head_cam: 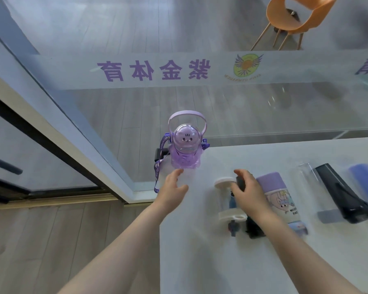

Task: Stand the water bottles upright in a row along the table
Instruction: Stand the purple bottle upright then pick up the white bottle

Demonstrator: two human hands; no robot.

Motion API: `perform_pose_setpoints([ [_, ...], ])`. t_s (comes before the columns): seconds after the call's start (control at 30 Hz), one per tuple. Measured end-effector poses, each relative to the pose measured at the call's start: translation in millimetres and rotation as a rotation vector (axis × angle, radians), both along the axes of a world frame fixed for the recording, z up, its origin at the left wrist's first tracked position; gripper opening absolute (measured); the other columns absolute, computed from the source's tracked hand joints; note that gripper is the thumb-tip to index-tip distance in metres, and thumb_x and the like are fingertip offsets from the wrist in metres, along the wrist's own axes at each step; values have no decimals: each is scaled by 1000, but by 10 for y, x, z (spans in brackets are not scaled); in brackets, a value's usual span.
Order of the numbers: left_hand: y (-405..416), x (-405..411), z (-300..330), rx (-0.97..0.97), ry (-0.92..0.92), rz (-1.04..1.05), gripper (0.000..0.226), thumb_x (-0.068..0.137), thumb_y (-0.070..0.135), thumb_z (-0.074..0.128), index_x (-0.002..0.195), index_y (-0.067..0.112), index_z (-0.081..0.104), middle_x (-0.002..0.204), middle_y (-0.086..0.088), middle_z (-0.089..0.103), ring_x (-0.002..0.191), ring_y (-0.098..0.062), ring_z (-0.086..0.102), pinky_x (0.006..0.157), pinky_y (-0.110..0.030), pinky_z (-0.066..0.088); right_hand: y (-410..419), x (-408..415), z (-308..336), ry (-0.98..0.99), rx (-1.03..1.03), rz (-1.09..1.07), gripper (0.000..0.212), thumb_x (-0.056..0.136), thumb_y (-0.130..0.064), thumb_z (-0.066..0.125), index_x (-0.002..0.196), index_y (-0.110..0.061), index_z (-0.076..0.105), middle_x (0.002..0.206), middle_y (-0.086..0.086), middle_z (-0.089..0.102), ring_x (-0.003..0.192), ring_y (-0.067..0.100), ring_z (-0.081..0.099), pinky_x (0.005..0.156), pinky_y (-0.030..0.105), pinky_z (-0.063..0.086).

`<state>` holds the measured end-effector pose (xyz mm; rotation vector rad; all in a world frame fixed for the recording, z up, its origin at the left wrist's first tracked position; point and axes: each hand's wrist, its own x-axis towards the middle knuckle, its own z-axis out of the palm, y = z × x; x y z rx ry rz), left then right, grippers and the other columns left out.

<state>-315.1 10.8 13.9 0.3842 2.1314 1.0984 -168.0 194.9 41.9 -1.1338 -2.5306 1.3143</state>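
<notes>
The purple bottle (185, 149) stands upright on the surface (200, 251); left hand (173, 190) grip wide, right hand (250, 195) curled around a dark bottle (241, 183).

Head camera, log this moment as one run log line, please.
upright: purple bottle at table corner | lying: clear bottle, cartoon bottle, black bottle | left hand open, empty | right hand over dark bottle
</notes>
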Motion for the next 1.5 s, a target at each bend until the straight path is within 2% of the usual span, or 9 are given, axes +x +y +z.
perform_pose_setpoints([
  [0.1, -48, 280, -140, -102, 33, -127, 55, 89, 16, 50, 142, 24, 37, 146, 2, 38, 128, -19, 42, 101, -25, 32, -96, 347, -61, -20, 171, 46, 38, 92, -18, 57, 129, -17, 51, 125, 0, 54, 111, 15, 49, 97, 27, 37],
  [0.23, -175, 586, -434, -284, 173, -283, 59, 91, 22, 50, 146, 18, 32, 156, -5, 27, 142, -23, 24, 115, -31, 19, -134, 599, -223, -25, 258, 259, 48, 88, 2, 51, 133, -13, 53, 138, 6, 49, 129, 22, 44, 108, 19, 23],
  [0.4, -302, 864, -697, -450, 387, -347, 62, 94, 37, 38, 151, 24, 18, 162, -1, 3, 149, -22, 3, 119, -35, 9, 132, 605, -164, -121, 413, 688, 74, 78, 11, 49, 145, -19, 41, 157, 4, 27, 143, 24, 26, 115, 40, 27],
  [0.5, -282, 966, -765, -486, 411, -318, 80, 78, 56, 6, 152, 27, 13, 163, 2, -1, 149, -19, -3, 120, -36, 2, 272, 513, -55, -280, 552, 976, 82, 83, 5, 45, 154, -26, 18, 163, 3, 0, 149, 23, 4, 120, 38, 11],
  [0.67, -138, 1163, -859, -458, 458, -140, 83, 77, 57, -1, 153, 27, 13, 162, 5, 1, 149, -16, -6, 118, -36, -8, 407, 448, -252, -217, 719, 1164, 85, 76, -3, 59, 151, -25, 28, 161, 13, 14, 146, 38, 15, 117, 48, 13],
  [0.83, -176, 1230, -1082, -501, 568, -115, 64, 92, 50, 25, 151, 25, 24, 160, 1, 18, 147, -11, -5, 117, -36, -3, 477, 374, -362, -185, 710, 1176, 96, 46, -17, 82, 135, -27, 48, 136, 13, 55, 122, 36, 51, 85, 45, 55],
  [1.13, -167, 1268, -1158, -532, 655, -80, 60, 90, 39, 33, 149, 26, 30, 157, 2, 27, 146, -18, 17, 118, -39, 8, 495, 355, -554, -161, 738, 1154, 89, 52, -14, 83, 134, -21, 51, 148, 23, 39, 129, 51, 42, 99, 53, 45],
  [1.33, -165, 1253, -1191, -518, 664, -52, 60, 88, 37, 34, 148, 29, 31, 158, 5, 25, 146, -15, 16, 118, -39, 9, 519, 405, -528, -10, 598, 975, 68, 71, -32, 81, 132, -22, 52, 148, 17, 42, 129, 46, 46, 63, 43, 60],
  [1.5, -163, 1248, -1190, -533, 663, -61, 60, 88, 37, 36, 148, 28, 31, 158, 5, 25, 146, -15, 16, 119, -37, 7, 500, 387, -476, 47, 455, 833, 60, 85, -49, 54, 140, -24, 47, 152, 11, 37, 136, 40, 38, 86, 46, 54],
])
